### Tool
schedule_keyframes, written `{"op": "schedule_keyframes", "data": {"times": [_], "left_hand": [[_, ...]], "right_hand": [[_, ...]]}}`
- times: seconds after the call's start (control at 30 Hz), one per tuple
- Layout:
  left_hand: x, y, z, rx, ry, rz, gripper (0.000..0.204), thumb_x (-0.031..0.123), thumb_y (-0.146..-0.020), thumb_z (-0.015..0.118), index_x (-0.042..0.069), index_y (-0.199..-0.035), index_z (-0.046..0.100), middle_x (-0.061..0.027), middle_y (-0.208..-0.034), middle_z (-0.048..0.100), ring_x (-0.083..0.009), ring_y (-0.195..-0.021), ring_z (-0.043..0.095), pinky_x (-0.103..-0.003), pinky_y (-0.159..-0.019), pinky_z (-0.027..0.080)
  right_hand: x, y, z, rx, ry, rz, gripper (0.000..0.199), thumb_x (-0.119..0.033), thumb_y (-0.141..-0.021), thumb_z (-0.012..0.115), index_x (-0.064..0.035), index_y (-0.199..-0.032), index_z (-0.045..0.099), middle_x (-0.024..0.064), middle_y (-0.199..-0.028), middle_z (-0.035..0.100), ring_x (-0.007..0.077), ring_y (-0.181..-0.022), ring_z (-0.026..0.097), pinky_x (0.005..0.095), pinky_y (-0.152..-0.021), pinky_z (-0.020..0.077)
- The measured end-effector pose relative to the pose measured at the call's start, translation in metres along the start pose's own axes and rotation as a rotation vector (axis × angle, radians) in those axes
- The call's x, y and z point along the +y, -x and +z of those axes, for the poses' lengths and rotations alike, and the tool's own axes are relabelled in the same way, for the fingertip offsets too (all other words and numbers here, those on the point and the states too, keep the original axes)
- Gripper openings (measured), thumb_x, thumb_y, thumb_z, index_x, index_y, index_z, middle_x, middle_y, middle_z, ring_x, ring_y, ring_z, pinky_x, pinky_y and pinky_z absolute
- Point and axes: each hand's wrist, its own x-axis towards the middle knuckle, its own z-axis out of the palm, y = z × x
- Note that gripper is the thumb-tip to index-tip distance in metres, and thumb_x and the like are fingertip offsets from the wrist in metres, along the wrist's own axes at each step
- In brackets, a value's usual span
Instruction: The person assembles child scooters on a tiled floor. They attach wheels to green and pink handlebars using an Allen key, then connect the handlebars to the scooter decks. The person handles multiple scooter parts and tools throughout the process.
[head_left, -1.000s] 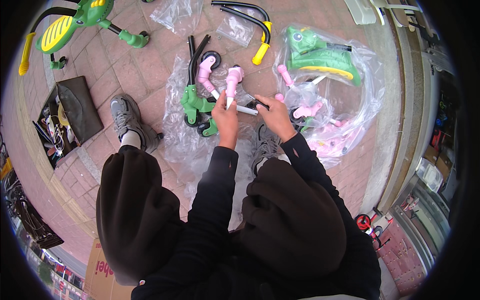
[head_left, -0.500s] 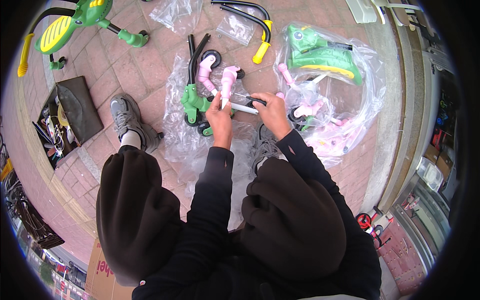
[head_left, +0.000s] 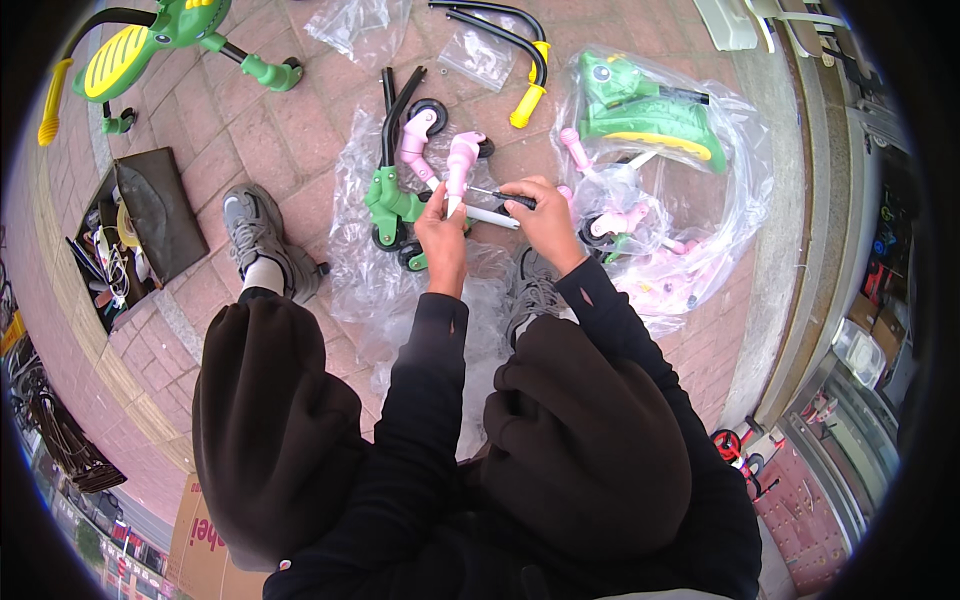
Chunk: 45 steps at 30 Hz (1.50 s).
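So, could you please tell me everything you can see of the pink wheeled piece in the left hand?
The pink wheeled piece looks like smooth, moulded plastic, with a rounded upper end, a black wheel at its upper right and a white tube below. In the picture it runs nearly vertically, its top leaning slightly right. The left hand grips it low, at the tube. From the right, the screwdriver in the right hand points at its side; whether the tip touches is too small to tell.
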Motion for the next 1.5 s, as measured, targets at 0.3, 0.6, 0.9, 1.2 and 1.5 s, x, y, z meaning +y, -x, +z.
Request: {"op": "schedule_keyframes", "data": {"times": [0.3, 0.6, 0.9, 1.2, 1.5], "left_hand": [[-0.016, -0.003, -0.003, 0.076, -0.293, 0.246, 0.045, -0.006, -0.079, 0.055, -0.006, -0.123, 0.048, -0.0051, -0.082, 0.058, -0.0076, -0.059, 0.049, -0.022, -0.051, 0.040], [-0.016, -0.001, -0.001, 0.124, -0.396, 0.329, 0.043, -0.006, -0.076, 0.059, -0.007, -0.118, 0.051, -0.0087, -0.082, 0.059, -0.0093, -0.059, 0.053, -0.023, -0.053, 0.043], [-0.015, -0.011, -0.001, 0.170, -0.483, 0.420, 0.037, -0.007, -0.075, 0.059, -0.010, -0.111, 0.054, -0.0107, -0.090, 0.060, -0.0113, -0.062, 0.054, -0.024, -0.053, 0.043], [-0.009, -0.005, 0.002, 0.183, -0.465, 0.349, 0.033, -0.007, -0.074, 0.058, -0.007, -0.107, 0.055, -0.0150, -0.096, 0.059, -0.0243, -0.084, 0.057, -0.031, -0.074, 0.043], [0.000, -0.001, 0.006, 0.201, -0.488, 0.415, 0.032, -0.007, -0.073, 0.058, -0.005, -0.105, 0.056, -0.0155, -0.096, 0.058, -0.0294, -0.089, 0.057, -0.034, -0.080, 0.043]], "right_hand": [[0.001, -0.011, -0.007, -0.050, -0.503, 0.681, 0.030, -0.032, -0.096, 0.041, -0.0043, -0.102, 0.050, 0.0014, -0.062, 0.046, 0.0062, -0.044, 0.039, 0.0195, -0.038, 0.0303], [0.005, -0.002, -0.006, -0.053, -0.781, 0.742, 0.025, -0.031, -0.095, 0.043, -0.0066, -0.096, 0.049, -0.0010, -0.058, 0.043, 0.0047, -0.042, 0.034, 0.0189, -0.037, 0.0266], [0.013, -0.004, 0.006, -0.026, -0.666, 0.514, 0.021, -0.026, -0.094, 0.046, -0.0062, -0.095, 0.049, 0.0005, -0.063, 0.047, 0.0075, -0.050, 0.042, 0.0212, -0.046, 0.0345], [0.011, 0.000, 0.001, -0.068, -0.835, 0.610, 0.013, -0.010, -0.087, 0.054, -0.0035, -0.098, 0.050, 0.0035, -0.070, 0.052, 0.0093, -0.057, 0.048, 0.0215, -0.051, 0.0380], [0.010, -0.001, -0.011, -0.186, -0.271, 0.596, 0.023, -0.024, -0.088, 0.055, -0.0017, -0.095, 0.052, 0.0019, -0.063, 0.053, 0.0073, -0.055, 0.048, 0.0217, -0.050, 0.0366]]}}
